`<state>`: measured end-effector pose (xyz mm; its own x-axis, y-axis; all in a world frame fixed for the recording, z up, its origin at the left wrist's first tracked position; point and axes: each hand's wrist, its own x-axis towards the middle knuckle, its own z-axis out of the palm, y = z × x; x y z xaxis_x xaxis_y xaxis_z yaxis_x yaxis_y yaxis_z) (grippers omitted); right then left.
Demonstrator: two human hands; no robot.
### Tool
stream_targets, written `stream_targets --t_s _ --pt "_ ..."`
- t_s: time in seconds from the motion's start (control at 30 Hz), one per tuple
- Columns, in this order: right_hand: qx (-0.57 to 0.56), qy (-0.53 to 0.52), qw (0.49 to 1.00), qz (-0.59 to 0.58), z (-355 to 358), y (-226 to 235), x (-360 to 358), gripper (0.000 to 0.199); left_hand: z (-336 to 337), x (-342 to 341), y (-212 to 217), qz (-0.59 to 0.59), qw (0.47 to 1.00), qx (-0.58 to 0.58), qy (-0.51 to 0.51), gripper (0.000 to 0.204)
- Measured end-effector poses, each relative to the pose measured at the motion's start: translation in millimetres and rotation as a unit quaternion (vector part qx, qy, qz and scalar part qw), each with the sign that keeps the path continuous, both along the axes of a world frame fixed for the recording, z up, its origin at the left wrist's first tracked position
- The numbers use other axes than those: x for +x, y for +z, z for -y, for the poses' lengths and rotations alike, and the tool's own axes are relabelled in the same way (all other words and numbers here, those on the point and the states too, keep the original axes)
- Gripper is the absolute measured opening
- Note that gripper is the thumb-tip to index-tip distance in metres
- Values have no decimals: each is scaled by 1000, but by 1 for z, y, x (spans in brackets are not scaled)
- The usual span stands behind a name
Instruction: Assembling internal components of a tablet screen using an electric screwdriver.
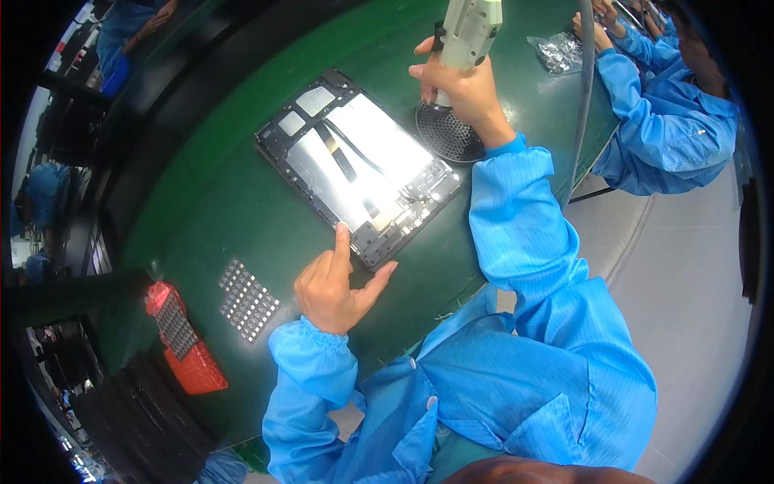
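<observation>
An opened tablet lies at a slant on the green table, with silvery battery panels, dark flat cables and a black frame showing. My left hand is at its near left corner. The index finger is stretched out onto the edge, the thumb is spread beside the corner, and the other fingers are curled. My right hand is wrapped round a pale grey electric screwdriver, whose narrow nose points down at a round black perforated dish beyond the tablet's right side. What lies inside the dish is too small to make out.
A sheet of small dark parts lies left of my left hand. Farther left is a red package with a similar sheet on it. A clear bag sits at the far right, near a grey cable and a co-worker's blue sleeve.
</observation>
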<state>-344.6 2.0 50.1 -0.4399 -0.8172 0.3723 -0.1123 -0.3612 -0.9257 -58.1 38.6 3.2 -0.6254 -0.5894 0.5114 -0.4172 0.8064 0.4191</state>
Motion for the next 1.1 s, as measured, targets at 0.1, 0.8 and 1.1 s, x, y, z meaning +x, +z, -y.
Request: stream_targets --t_s 0.1,0.8,1.1 --pt "5 -6 1000 12 0 0 1 25 -1 0 2 -8 1000 12 7 67" --pt "-45 194 978 56 -28 33 114 37 2 0 -2 -39 998 7 -43 42" --pt "2 243 969 52 -15 9 139 30 1 2 0 11 999 35 -40 40"
